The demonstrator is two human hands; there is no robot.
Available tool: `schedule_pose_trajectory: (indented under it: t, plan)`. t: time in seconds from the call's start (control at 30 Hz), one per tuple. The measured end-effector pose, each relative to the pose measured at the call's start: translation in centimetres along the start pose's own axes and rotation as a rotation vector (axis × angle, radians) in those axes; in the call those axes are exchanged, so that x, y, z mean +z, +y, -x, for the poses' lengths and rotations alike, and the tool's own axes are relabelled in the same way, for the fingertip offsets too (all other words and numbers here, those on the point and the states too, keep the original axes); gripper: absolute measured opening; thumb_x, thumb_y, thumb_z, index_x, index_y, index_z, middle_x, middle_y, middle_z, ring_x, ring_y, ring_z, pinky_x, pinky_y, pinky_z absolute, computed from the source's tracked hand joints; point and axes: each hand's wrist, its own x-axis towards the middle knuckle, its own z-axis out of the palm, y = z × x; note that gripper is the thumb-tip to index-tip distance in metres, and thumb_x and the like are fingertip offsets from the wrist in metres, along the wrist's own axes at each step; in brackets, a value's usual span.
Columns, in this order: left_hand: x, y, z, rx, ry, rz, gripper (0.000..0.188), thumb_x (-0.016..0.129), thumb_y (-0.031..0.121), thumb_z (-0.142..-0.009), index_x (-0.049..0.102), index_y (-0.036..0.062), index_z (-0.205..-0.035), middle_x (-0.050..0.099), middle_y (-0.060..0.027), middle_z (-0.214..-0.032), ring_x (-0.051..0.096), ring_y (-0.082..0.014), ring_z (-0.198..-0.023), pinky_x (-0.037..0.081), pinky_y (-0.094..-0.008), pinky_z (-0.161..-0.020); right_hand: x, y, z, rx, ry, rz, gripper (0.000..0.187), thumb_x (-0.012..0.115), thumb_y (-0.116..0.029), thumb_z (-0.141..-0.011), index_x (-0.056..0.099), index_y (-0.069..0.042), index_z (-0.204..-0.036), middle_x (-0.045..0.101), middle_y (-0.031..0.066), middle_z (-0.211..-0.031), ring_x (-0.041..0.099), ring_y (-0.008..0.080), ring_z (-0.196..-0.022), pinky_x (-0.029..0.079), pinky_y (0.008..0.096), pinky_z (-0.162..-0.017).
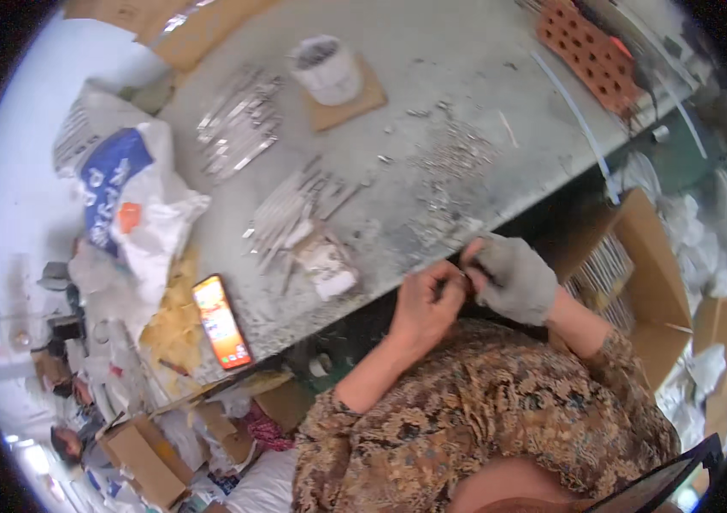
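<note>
My bare left hand (428, 306) and my right hand (515, 280), in a grey glove, meet at the table's near edge. The fingers of both are pinched together. Whatever lies between them is too small and hidden to make out. Just beyond my hands, a loose pile of small metal pieces (457, 156) spreads over the grey table (355, 162). Left of my left hand is a worn whitish block (327, 267), with thin metal rods (295, 205) beside it. Farther back lies another group of shiny metal strips (242, 124).
A white tub (329, 75) of dark pieces stands on a cardboard square (370, 96). At left are a phone (220, 321) with a lit screen and a white-and-blue sack (124, 179). A red perforated brick (587, 58) sits far right. Below it, an open carton (656, 265) holds rods.
</note>
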Motion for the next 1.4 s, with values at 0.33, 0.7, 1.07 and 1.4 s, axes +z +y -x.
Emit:
schedule_pose_trajectory:
  t: [0.33, 0.7, 1.07, 1.4]
  plan:
    - [-7.0, 4.4, 1.1, 0.272, -0.082, -0.561, 0.013, 0.058, 0.009, -0.08, 0.06, 0.0004, -0.09, 0.058, -0.0123, -0.073, 0.055, -0.0202, -0.066, 0.045, -0.029, -0.064, -1.0, -1.9, -0.4, 0.441, 0.043, -0.951, 0.019, 0.062, -0.014, -0.081, 0.052, 0.0, -0.09, 0.051, 0.0012, -0.071, 0.049, 0.0075, -0.057, 0.041, 0.0226, -0.052]
    - [-21.4, -2.0, -13.8, 0.394, 0.335, -0.937, 0.019, 0.064, 0.016, -0.073, 0.063, 0.0021, -0.086, 0.062, -0.0169, -0.082, 0.06, -0.0319, -0.074, 0.047, -0.0379, -0.066, -1.1, 1.2, -1.4, 0.399, 0.14, -0.704, 0.019, 0.061, -0.014, -0.082, 0.053, 0.0, -0.091, 0.052, 0.0019, -0.069, 0.05, 0.0078, -0.057, 0.042, 0.0229, -0.052]
    - [-21.9, -1.1, -12.9, 0.098, 0.045, -0.823, 0.021, 0.063, 0.016, -0.071, 0.062, 0.0001, -0.085, 0.063, -0.0158, -0.081, 0.061, -0.0256, -0.074, 0.047, -0.0341, -0.069, -2.9, 3.2, -9.3, 0.136, 0.082, 0.505, 0.019, 0.059, -0.01, -0.071, 0.058, -0.003, -0.089, 0.053, 0.0158, -0.094, 0.055, 0.0347, -0.084, 0.044, 0.0427, -0.074]
    - [-25.4, -1.9, -8.2, 0.001, 0.085, -1.06, 0.02, 0.056, 0.015, -0.069, 0.059, 0.0021, -0.084, 0.061, -0.0182, -0.08, 0.058, -0.0348, -0.078, 0.046, -0.0404, -0.069, -2.6, 6.9, -9.9, 0.141, 0.167, 0.363, 0.017, 0.058, -0.012, -0.074, 0.057, -0.002, -0.087, 0.06, 0.0176, -0.087, 0.058, 0.0349, -0.078, 0.046, 0.0406, -0.068]
